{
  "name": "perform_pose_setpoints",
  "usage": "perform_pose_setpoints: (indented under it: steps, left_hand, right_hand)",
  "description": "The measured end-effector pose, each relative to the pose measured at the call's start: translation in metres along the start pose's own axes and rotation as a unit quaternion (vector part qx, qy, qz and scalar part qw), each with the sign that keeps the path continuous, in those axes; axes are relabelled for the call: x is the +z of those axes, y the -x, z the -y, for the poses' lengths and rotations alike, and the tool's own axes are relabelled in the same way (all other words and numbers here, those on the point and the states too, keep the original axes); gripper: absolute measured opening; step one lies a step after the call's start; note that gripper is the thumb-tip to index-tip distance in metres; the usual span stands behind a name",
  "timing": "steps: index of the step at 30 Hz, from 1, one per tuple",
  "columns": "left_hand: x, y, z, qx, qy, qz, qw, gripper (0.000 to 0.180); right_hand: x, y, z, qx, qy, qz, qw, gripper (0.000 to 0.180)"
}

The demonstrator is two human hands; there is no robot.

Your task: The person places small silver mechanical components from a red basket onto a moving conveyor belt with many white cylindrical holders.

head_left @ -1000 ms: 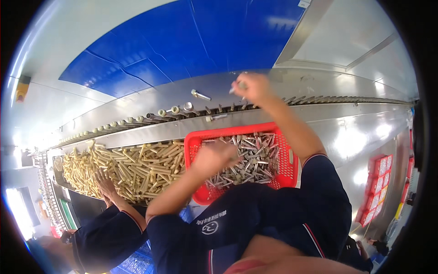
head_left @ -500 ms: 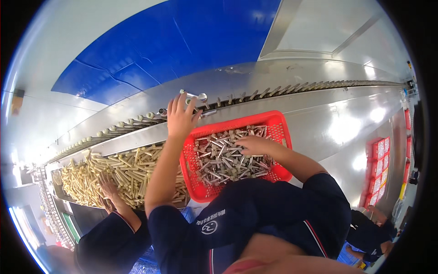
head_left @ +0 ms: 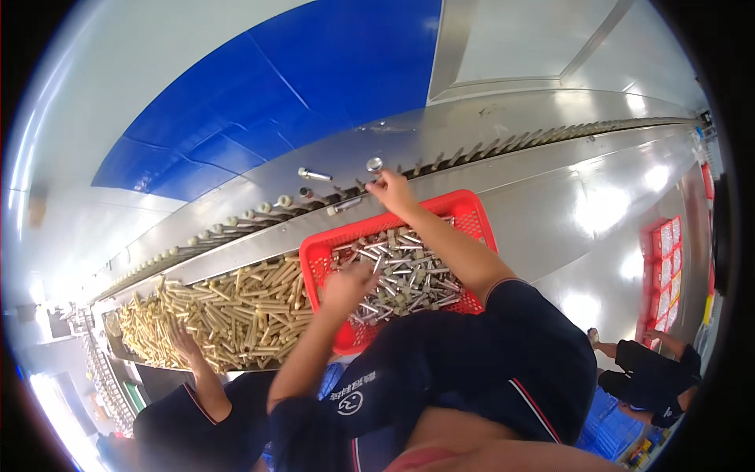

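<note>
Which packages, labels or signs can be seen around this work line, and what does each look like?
Red trays: far right edge, stacked, holding pale rectangular packs in rows.
Chest logo: on the dark shirt at the bottom, a small white round emblem with white marks above it.
Blue crates: lower right on the floor, contents too small to tell.
No screens show.

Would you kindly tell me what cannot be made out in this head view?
- Left hand: motion-blurred over the red basket; its grip on the silver parts is unclear.
- Right hand: its fingers hide whatever it touches at the slotted rail.
- Co-worker's hand: partly buried in gold-coloured parts.
</note>
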State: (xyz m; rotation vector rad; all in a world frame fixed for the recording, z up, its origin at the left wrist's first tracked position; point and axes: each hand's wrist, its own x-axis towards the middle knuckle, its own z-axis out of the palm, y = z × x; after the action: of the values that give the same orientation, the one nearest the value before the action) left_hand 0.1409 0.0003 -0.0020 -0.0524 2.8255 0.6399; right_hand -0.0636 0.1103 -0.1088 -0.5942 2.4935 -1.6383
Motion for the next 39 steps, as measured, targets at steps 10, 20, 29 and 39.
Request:
perform_pose_setpoints:
  steps: [10, 20, 29, 39]
  left_hand:
    - [-0.026, -0.089, 0.032, 0.151, -0.121, -0.340, 0.920, 0.048]
    - [-0.088, -0.165, 0.001, 0.261, -0.272, -0.349, 0.858, 0.013]
    - [-0.025, -0.085, 0.008, 0.174, -0.097, -0.257, 0.946, 0.074]
    - [-0.085, -0.172, -0.030, 0.216, -0.128, -0.344, 0.905, 0.016]
  right_hand:
    - [-0.144, 0.017, 0.096, 0.005, -0.088, -0.103, 0.991, 0.015]
    - [-0.171, 0.111, 0.032, 0.124, -0.065, -0.013, 0.990, 0.013]
    - [-0.184, 0.115, 0.014, 0.179, -0.089, -0.034, 0.979, 0.011]
    - [-0.190, 0.110, 0.027, 0.129, -0.089, -0.055, 0.986, 0.009]
